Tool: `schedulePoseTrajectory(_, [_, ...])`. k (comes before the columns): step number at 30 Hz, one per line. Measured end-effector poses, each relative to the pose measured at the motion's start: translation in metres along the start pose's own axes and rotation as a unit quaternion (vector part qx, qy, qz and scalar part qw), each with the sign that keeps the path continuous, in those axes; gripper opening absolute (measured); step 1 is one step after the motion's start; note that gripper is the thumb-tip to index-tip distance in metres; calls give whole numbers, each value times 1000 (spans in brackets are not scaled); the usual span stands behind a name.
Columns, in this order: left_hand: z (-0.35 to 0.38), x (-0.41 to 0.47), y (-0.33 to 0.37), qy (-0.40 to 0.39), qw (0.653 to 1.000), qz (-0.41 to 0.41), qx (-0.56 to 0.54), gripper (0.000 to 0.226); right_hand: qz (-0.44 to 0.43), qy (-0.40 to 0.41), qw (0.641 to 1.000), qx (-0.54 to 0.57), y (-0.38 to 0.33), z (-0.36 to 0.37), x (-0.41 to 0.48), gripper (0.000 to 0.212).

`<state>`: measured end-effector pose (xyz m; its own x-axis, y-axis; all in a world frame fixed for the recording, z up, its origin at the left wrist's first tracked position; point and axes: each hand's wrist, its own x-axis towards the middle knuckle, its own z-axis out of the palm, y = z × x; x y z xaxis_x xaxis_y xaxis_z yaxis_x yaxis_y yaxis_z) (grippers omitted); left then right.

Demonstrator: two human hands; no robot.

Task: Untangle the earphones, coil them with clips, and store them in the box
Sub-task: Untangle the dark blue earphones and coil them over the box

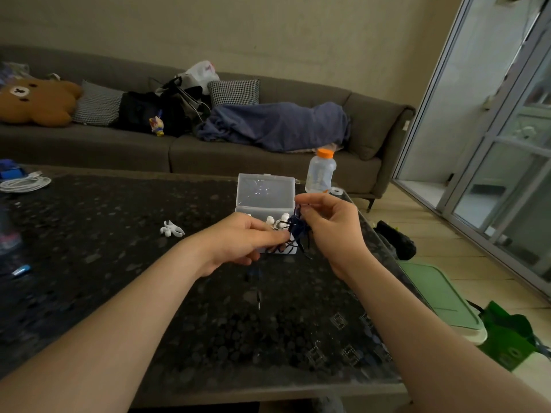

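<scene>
**Two hands, one dark tangle above the open box**

Both hands are closed on the earphones [298, 231], a dark blue knot of cord held in the air just above the bench [119, 263]. The left hand [243, 239] pinches the lower part of the bundle between thumb and curled fingers. The right hand [331, 231] pinches its top, with thumb and forefinger raised at about twelve o'clock of the knot. One strand [258, 296] hangs down towards six o'clock, its end blurred against the dark surface.

Directly behind the hands, at twelve o'clock, stands the clear box [265, 193] with its lid up. White clips [269, 219] lie inside it, partly hidden by the fingers. A loose clip [172, 228] lies on the bench at nine o'clock of the left hand, well apart from it. A bottle [320, 174] stands at one o'clock, just beyond the box.

The cord looks far from free, so untangling seems the step in hand. Pulling the two pinches apart too hard would likely tighten the knot instead of opening it. The thin cord is hard to make out against the dark bench, so a loop could be missed. The hanging strand could also snag on the box rim and drag the light box or tip its clips out.
</scene>
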<state>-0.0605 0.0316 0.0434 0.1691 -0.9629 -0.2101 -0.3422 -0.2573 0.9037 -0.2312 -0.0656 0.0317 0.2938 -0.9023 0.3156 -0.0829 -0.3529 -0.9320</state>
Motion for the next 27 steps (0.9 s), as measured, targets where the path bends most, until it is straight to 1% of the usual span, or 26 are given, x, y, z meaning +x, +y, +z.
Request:
schedulePoseTrajectory(2, [0,1,1,8,1000,17,-5,17,7,5,1000,-13,1,1,1,29])
schedulePoseTrajectory(3, [0,1,2,17,999,22,-15,14,13,4,1000,-17,0,1,1,33])
schedulePoseTrajectory(5, [1,2,4,34,998,32,-38,15,20,-11,999,-47,-3,0,0,39])
schedulePoseTrajectory(7, [0,2,4,42,996,44,-60,18,17,-34,995,-91,-4,-1,-1,34])
schedulePoseTrajectory(9, [0,3,2,47,994,56,-78,19,15,-77,992,-98,-6,-3,-4,20])
schedulePoseTrajectory(10, [0,3,1,48,993,63,-89,18,16,-107,990,-90,-8,-5,-5,20])
schedulePoseTrajectory(12, [0,3,0,51,991,71,-97,17,15,-158,985,-66,-9,-7,-8,30])
schedulePoseTrajectory(14, [0,3,-1,66,991,81,-83,20,-5,-189,980,-66,-7,-8,-9,28])
schedulePoseTrajectory(15, [0,3,-1,81,990,92,-73,19,-14,-196,977,-83,-6,-7,-9,23])
schedulePoseTrajectory(17, [-1,2,0,113,985,116,-60,15,-33,-201,967,-153,-3,-8,-6,17])
schedulePoseTrajectory(18, [-2,1,0,114,984,120,-58,16,-41,-203,961,-184,-3,-9,-6,16])
schedulePoseTrajectory(22, [-4,1,2,50,994,97,-33,26,-53,-178,954,-234,-4,-10,-3,10])
schedulePoseTrajectory(24, [-2,2,4,54,994,93,-32,26,-58,-162,941,-292,-4,-11,-4,1])
schedulePoseTrajectory(25, [-2,3,3,73,992,105,-14,26,-59,-164,931,-321,-5,-12,-5,9])
schedulePoseTrajectory(27, [-3,5,1,136,978,145,70,23,-56,-178,921,-342,-6,-13,-6,22])
